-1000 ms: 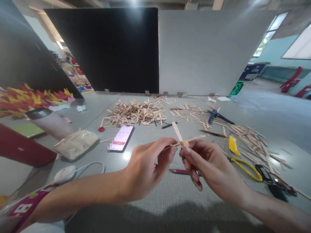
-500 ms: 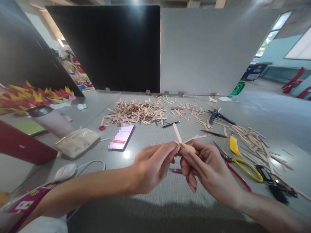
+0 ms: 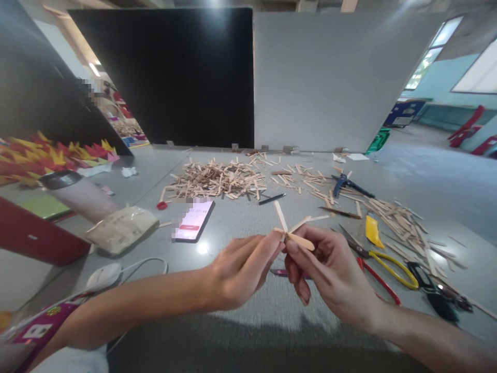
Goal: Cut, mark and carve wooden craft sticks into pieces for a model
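Between my two hands is a small piece made of wooden craft sticks [image 3: 300, 241], its sticks fanning out from one centre. My left hand [image 3: 244, 269] pinches it from the left near that centre, fingertips partly hidden. From the right, my right hand [image 3: 322, 264] grips it between thumb and fingers, with a rounded stick end lying over the thumb. Below the hands a cutter with a pink handle [image 3: 280, 272] lies partly covered on the table. Just beyond them is a black pen [image 3: 272, 199].
A heap of cut sticks [image 3: 217, 178] lies behind, near a phone [image 3: 194, 220]. On the right are pliers with red and yellow handles [image 3: 394, 269], a yellow cutter [image 3: 373, 232], a blue clamp-like tool [image 3: 344, 184] and more sticks. Left stand a tumbler [image 3: 77, 191] and a plastic packet [image 3: 122, 228].
The left fingers have drawn slightly back from the centre of the stick piece, showing more of it. Both hands still hold it, and the view has shifted a little.
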A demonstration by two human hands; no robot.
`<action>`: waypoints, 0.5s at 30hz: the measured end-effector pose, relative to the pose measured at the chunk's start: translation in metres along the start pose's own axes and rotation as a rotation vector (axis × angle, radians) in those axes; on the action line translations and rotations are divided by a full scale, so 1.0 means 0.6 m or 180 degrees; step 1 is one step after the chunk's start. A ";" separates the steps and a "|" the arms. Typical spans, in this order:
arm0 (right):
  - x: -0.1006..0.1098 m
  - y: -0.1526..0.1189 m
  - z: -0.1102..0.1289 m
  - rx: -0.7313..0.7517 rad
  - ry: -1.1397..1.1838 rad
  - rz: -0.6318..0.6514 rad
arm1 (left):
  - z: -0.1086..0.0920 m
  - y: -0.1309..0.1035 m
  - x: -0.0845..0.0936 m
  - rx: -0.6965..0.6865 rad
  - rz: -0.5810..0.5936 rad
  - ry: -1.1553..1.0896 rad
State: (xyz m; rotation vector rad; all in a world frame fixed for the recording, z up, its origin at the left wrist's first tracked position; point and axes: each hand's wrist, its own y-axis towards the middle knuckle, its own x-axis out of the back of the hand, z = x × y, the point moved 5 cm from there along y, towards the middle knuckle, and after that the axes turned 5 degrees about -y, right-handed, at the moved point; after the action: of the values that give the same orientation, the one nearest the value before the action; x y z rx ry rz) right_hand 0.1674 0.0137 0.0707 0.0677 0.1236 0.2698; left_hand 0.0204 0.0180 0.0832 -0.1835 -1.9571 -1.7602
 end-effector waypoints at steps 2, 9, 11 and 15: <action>0.001 0.001 0.001 0.0032 -0.0024 0.0016 | 0.001 -0.001 -0.002 0.0193 0.0034 -0.0050; 0.022 0.016 0.020 0.0250 -0.0228 0.0033 | 0.027 0.015 -0.012 0.2309 0.0444 -0.2327; 0.027 0.019 0.025 0.0249 -0.0323 0.0055 | 0.033 0.019 -0.018 0.2979 0.0527 -0.3431; 0.028 0.018 0.032 0.0280 -0.0466 0.0035 | 0.039 0.021 -0.026 0.3658 0.0709 -0.4357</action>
State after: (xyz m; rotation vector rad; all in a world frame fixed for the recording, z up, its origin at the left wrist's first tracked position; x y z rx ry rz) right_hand 0.1830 0.0273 0.0885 0.1752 -0.0106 0.2695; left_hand 0.0330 0.0458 0.0866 -1.3212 -3.2372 0.0783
